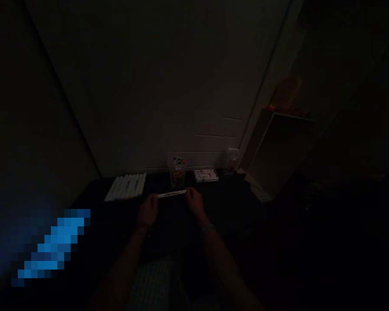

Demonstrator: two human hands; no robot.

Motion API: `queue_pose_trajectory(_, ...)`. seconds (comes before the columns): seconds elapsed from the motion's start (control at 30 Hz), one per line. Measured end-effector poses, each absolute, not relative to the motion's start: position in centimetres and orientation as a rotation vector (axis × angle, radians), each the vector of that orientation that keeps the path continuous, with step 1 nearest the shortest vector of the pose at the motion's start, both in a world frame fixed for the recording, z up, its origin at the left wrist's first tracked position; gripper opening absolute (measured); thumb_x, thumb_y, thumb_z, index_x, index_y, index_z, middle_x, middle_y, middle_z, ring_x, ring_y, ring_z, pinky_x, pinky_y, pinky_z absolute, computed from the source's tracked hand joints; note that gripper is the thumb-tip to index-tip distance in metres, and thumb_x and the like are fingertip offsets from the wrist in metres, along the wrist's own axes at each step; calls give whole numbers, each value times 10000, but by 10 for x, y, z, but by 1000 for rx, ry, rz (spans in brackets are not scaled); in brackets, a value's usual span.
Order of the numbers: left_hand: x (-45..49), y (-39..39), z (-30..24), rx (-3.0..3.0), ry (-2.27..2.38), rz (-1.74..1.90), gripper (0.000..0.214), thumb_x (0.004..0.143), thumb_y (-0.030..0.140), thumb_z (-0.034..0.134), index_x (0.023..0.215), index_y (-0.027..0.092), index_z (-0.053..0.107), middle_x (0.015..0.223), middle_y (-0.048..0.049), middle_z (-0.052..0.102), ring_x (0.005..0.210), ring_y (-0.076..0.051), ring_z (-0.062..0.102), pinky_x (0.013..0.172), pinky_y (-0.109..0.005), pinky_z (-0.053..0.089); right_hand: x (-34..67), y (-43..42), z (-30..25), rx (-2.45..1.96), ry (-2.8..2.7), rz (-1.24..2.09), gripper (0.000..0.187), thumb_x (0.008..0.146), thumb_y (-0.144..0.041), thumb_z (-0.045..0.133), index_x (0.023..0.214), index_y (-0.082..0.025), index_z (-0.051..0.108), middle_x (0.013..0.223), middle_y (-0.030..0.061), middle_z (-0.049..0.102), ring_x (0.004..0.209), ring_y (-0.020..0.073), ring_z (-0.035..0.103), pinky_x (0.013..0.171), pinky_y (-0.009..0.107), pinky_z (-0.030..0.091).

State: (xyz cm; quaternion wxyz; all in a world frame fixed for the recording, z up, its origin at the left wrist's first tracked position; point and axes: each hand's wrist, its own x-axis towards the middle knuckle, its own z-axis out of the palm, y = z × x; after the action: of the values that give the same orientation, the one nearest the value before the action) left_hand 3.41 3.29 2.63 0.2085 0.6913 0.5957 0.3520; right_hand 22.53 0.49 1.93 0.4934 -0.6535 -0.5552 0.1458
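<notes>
In the dim head view, a white marker [171, 194] with dark print along its barrel is held level between both hands. My left hand [148, 209] pinches its left end, and my right hand [195, 202] grips the right end. Beyond my left hand lies a row of several white markers [126, 186], side by side on the dark table [178, 224]. Just behind the held marker stands a clear container [177, 175] with colored marker ends showing at its top. To its right is a flat pack of markers [206, 175].
A second clear container [231, 162] stands at the back right, near the wall [155, 86]. Beyond the table's right side rises a box-like cabinet [275, 147] with reddish items on top. A pixelated blue glowing patch [56, 244] is at lower left.
</notes>
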Motion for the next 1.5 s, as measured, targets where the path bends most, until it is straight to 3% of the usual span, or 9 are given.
queue_pose_trajectory(0.2, 33, 25, 30, 1868, 1602, 1017, 305, 847, 334, 302, 1024, 212, 518, 803, -25, 633, 759, -147, 586, 704, -241, 422, 224, 1, 20, -1503, -1385, 410, 336, 867, -354, 289, 954, -209, 580, 796, 26, 642, 720, 131, 586, 670, 226, 425)
queue_pose_trajectory(0.43, 32, 26, 26, 1868, 1522, 1160, 345, 857, 287, 284, 1069, 176, 533, 841, -83, 637, 770, -152, 577, 730, -251, 407, 223, 1, 19, -1511, -1347, 414, 332, 817, -427, 364, 918, -194, 578, 778, 33, 642, 705, 144, 588, 629, 224, 421)
queue_pose_trajectory(0.77, 32, 29, 22, 1874, 1526, 1157, 349, 853, 324, 289, 1076, 207, 530, 755, -6, 635, 737, -125, 587, 711, -229, 426, 224, 4, 15, -1548, -1398, 325, 337, 854, -414, 317, 936, -197, 562, 803, 46, 639, 723, 144, 589, 648, 217, 410)
queue_pose_trajectory(1.3, 34, 32, 20, 1896, 1558, 1175, 359, 855, 293, 285, 1088, 170, 529, 741, -14, 640, 701, -129, 583, 679, -236, 425, 225, 1, 20, -1563, -1389, 415, 349, 889, -346, 253, 929, -196, 565, 775, 26, 643, 695, 114, 582, 644, 201, 413)
queue_pose_trajectory(1.5, 32, 32, 17, 1905, 1511, 1156, 364, 856, 337, 270, 1067, 183, 524, 756, -12, 636, 708, -128, 584, 680, -236, 425, 223, 1, 20, -1508, -1363, 422, 297, 810, -410, 433, 981, -197, 549, 840, 34, 642, 768, 139, 596, 666, 221, 432)
